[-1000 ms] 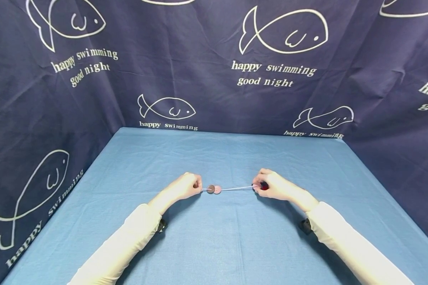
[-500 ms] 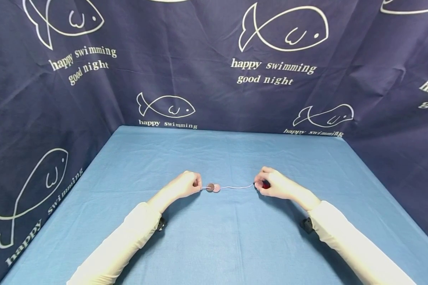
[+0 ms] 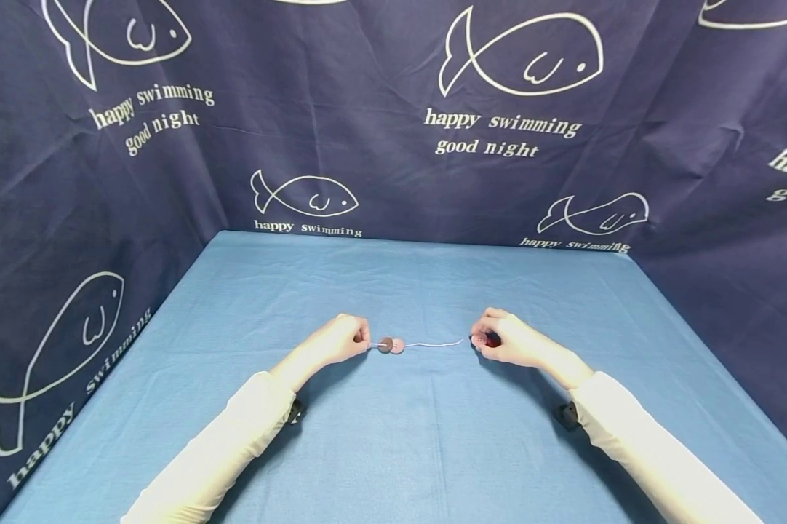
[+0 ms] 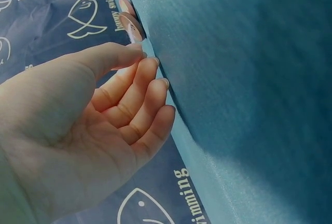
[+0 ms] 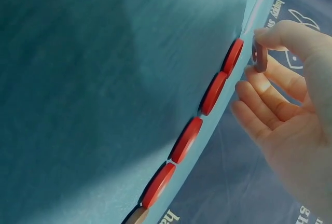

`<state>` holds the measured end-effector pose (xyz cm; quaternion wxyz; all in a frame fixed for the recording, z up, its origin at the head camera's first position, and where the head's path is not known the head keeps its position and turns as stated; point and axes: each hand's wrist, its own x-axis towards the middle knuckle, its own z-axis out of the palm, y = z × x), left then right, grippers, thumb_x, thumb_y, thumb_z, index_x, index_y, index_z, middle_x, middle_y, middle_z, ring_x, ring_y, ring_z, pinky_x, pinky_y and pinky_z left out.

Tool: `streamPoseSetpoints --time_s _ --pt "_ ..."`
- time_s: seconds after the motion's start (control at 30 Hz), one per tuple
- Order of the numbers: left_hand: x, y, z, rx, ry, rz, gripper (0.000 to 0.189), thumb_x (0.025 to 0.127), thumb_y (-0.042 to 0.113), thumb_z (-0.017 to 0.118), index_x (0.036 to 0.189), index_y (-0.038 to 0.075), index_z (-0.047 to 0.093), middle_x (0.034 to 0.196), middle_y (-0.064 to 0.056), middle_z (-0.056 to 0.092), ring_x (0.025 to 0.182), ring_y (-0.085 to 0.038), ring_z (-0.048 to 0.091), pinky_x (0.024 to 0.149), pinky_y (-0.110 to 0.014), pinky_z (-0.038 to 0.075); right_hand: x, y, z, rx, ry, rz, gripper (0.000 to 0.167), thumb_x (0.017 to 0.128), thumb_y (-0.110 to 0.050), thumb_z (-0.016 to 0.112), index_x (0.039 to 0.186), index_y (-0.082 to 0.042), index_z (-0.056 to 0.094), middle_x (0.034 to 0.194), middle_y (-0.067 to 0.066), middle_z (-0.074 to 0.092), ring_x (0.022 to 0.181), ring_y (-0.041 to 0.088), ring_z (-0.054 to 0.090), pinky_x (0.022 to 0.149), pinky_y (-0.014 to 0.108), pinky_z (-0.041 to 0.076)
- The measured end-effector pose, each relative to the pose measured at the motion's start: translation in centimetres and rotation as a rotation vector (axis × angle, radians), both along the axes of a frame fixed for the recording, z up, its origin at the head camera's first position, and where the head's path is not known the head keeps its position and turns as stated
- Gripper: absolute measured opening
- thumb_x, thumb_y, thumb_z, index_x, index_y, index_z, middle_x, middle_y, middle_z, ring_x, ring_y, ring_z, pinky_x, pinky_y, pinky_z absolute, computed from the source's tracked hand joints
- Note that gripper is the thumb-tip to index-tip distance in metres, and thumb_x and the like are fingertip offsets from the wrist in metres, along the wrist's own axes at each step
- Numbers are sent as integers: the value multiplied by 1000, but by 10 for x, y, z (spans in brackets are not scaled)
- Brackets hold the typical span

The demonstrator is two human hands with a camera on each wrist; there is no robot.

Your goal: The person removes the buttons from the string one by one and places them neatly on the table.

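Note:
My left hand [image 3: 349,339] pinches a white string [image 3: 433,345] between thumb and forefinger. Just right of those fingertips, a brown button [image 3: 385,345] and a pink button [image 3: 398,346] sit threaded on the string, slightly overlapping. From there the string runs right across the cloth to a loose end just short of my right hand [image 3: 503,339]. That hand holds another pinkish button [image 3: 479,340] by its edge between thumb and fingers, its face with the holes turned toward the head camera. In the right wrist view this button [image 5: 260,55] stands on edge in the pinch.
Several red discs [image 5: 187,140] lie in a row on the blue cloth [image 3: 393,437] beside my right hand, with a tan disc [image 5: 137,216] at the row's near end. A dark blue curtain [image 3: 393,145] with white fish prints walls the table's back and sides.
The string was stretched straight to the right hand's button; it has gone slack and its end is now apart from that button. The right hand has shifted slightly right; the left hardly moved.

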<state>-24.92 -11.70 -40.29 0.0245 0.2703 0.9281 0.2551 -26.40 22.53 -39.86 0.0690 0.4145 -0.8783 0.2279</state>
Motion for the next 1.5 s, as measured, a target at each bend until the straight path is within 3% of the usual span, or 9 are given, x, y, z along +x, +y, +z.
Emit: streamPoseSetpoints --time_s 0.87,1.2,1.5 --pt "3 0 1 12 -16 -7 11 85 4 59 75 9 60 61 2 53 53 -8 39 53 -20 34 5 15 -2 -10 95 -58 12 78 -7 70 88 -3 67 82 3 58 73 12 56 68 27 48" --pt "3 0 1 3 -10 2 11 84 5 60 74 10 61 62 3 54 54 -8 41 54 -20 35 5 19 -2 -25 130 -36 10 78 -6 70 87 -4 67 82 3 59 73 11 55 66 26 47" --pt "2 0 0 8 -4 -4 11 84 5 60 74 9 60 62 3 54 54 -7 40 54 -20 36 6 25 -2 -32 103 -17 12 77 -5 72 88 -5 68 82 3 56 71 12 52 64 25 45"
